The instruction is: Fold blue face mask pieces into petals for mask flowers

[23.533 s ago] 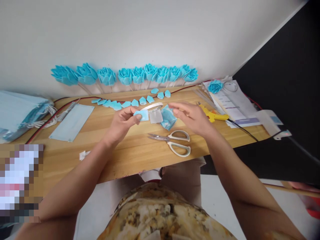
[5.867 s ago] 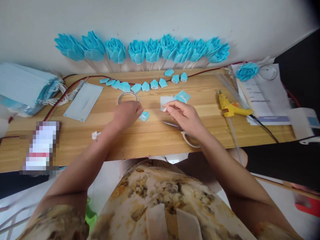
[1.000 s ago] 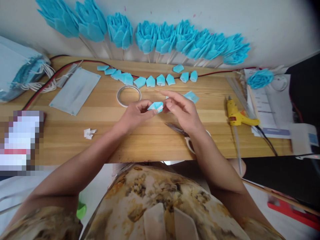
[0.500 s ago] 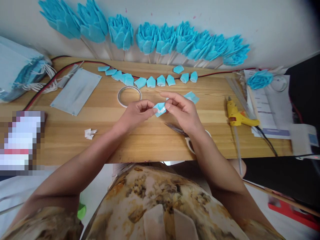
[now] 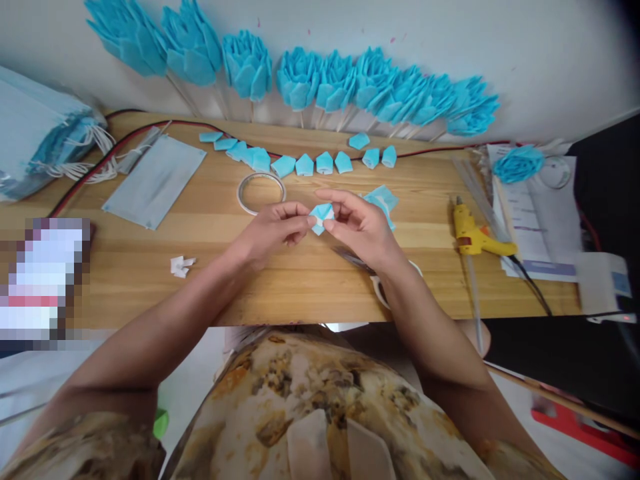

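Note:
A small folded blue petal (image 5: pixel 323 215), white on part of its face, is held above the middle of the table. My left hand (image 5: pixel 277 228) pinches its left edge between thumb and forefinger. On the other side, my right hand (image 5: pixel 359 222) grips it with the thumb pressed on its lower right. Just behind my right hand lie flat blue pieces (image 5: pixel 384 200). Scissors (image 5: pixel 380 290) rest partly hidden beneath my right wrist. A roll of double-sided tape (image 5: pixel 240 193) lies behind my left hand. Several folded blue petals (image 5: pixel 305 165) form a row farther back.
Tall blue flowers on sticks (image 5: pixel 249 67) lean on the wall. A yellow glue gun (image 5: pixel 467 233) stands at right beside papers (image 5: pixel 540 227). At left are a flat pale mask-like sheet (image 5: pixel 157 180), a bag (image 5: pixel 37 133), a phone (image 5: pixel 40 280) and a white scrap (image 5: pixel 181 266). A cable crosses the back.
The petal's edges have been folded inward, and less of its white strip shows. My right thumb has moved slightly left and down onto it. The view has shifted a little.

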`<state>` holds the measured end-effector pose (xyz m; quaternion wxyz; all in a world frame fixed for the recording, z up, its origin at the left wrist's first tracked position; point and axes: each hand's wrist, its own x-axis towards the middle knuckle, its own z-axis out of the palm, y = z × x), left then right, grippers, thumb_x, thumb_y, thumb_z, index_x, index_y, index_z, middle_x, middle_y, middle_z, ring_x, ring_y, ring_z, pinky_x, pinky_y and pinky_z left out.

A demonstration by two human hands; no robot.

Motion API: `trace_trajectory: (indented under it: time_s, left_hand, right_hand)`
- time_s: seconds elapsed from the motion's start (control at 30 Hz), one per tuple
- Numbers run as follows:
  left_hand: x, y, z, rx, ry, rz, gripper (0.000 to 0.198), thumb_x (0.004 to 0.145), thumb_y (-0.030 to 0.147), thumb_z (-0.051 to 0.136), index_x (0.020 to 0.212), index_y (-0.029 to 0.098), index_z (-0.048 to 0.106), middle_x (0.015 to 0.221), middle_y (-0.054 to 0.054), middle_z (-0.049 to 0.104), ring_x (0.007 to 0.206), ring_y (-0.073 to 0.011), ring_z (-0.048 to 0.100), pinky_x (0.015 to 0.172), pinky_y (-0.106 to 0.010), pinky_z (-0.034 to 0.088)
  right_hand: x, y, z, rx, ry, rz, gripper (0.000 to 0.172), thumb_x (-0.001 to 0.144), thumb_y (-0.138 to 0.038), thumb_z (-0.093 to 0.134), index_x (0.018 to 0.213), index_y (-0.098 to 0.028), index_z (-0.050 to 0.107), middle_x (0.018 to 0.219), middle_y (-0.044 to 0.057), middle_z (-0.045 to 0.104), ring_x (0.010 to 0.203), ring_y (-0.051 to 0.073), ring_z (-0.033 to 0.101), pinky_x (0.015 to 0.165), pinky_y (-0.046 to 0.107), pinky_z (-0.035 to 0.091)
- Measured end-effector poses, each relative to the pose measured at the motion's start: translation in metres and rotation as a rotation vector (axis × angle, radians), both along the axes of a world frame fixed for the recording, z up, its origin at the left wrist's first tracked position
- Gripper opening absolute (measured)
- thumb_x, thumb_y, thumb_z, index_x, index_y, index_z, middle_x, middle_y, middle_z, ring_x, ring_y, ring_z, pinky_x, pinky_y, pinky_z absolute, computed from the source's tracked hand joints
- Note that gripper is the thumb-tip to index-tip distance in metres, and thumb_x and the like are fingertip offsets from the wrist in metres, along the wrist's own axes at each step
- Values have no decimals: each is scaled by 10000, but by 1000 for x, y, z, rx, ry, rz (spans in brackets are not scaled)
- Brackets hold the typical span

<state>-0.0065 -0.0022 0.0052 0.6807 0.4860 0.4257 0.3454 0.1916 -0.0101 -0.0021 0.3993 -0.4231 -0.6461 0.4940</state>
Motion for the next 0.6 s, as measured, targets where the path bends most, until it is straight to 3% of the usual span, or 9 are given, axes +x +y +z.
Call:
trace_trajectory:
  time_s: [0.27, 0.43, 0.6]
  left_hand:
    - [-1, 1, 1, 43, 39, 52, 253, 733, 381, 782, 711, 178, 631, 525, 45, 505, 498, -75, 387, 495, -227, 291]
    - [-1, -1, 3, 63, 53, -16, 258, 738, 399, 781, 739, 170, 664, 539, 46, 499, 502, -74, 379, 487, -223, 268]
    - [1, -3, 3, 61, 70, 15, 259, 747, 403, 769, 751, 172, 652, 551, 50, 500, 506, -72, 383, 501, -219, 296]
  right_hand:
    - [4, 3, -1, -6, 9, -47, 404, 950, -412, 633, 1326, -267, 675, 905, 5, 691, 825, 161, 653, 810, 338, 571]
    - [4, 4, -2, -19, 13, -123, 426, 870, -398, 731, 1267, -246, 708, 857, -11, 699, 792, 140, 644, 756, 289, 552]
    - [2, 8, -7, -54, 37, -196, 385, 939, -474, 645, 1237, -241, 718, 829, -12, 698, 753, 132, 654, 748, 293, 574]
